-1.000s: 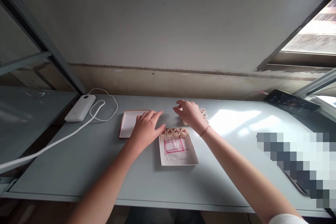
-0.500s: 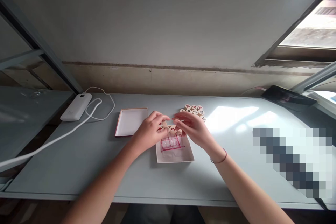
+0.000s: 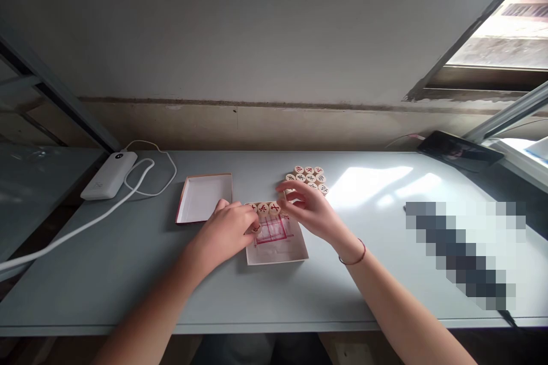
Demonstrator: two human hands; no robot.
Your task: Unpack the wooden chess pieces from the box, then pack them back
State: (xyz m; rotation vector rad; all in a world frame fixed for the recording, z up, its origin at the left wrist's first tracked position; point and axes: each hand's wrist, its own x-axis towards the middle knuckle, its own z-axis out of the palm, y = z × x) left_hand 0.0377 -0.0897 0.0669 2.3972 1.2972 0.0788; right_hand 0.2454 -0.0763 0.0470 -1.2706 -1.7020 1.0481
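At the back, a grey wall (image 3: pixel 257 34). Below, a pale blue-grey desk (image 3: pixel 325 296), brightly sunlit toward the right. Near the middle, an open white box tray (image 3: pixel 277 261); just to its left, hollow side up, a red-edged box lid (image 3: pixel 208 198). Over the tray's left side, the left hand (image 3: pixel 226 231), thumb and fingers pinching one xiangqi piece (image 3: pixel 257 228). At the tray's far right corner, the right hand (image 3: pixel 314 211), fingers curved, thumb a little apart; cannot tell whether gripping anything. At far right, a dark-screened device (image 3: pixel 460 151); at far left, a white power bank (image 3: pixel 109 177). Inside the tray, a red-gridded sheet (image 3: pixel 270 229). On the desk, just beyond the right hand, a cluster of xiangqi pieces (image 3: pixel 310 178), marked red and black. Smallest, along the tray's far wall, a row of red-marked pieces (image 3: pixel 262 209), three showing.
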